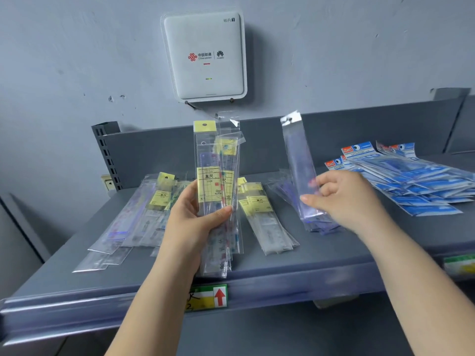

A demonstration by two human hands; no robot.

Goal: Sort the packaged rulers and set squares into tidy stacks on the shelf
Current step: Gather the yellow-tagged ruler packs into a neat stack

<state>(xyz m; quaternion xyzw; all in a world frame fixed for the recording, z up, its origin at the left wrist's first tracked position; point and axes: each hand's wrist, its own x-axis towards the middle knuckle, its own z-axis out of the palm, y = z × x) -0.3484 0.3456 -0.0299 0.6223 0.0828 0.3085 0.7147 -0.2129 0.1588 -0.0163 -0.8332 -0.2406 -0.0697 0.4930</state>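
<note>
In the head view the left hand (195,214) grips a fanned bundle of yellow-labelled ruler packs (218,186) upright above the grey shelf (321,258), and the right hand (344,199) pinches one clear-sleeved ruler (299,165) by its lower end, tilted up over a small pile. These packs look light and stiff but slick in their film sleeves, so I would hold them mid-length across the rigid ruler, not by the floppy header flap.
</note>
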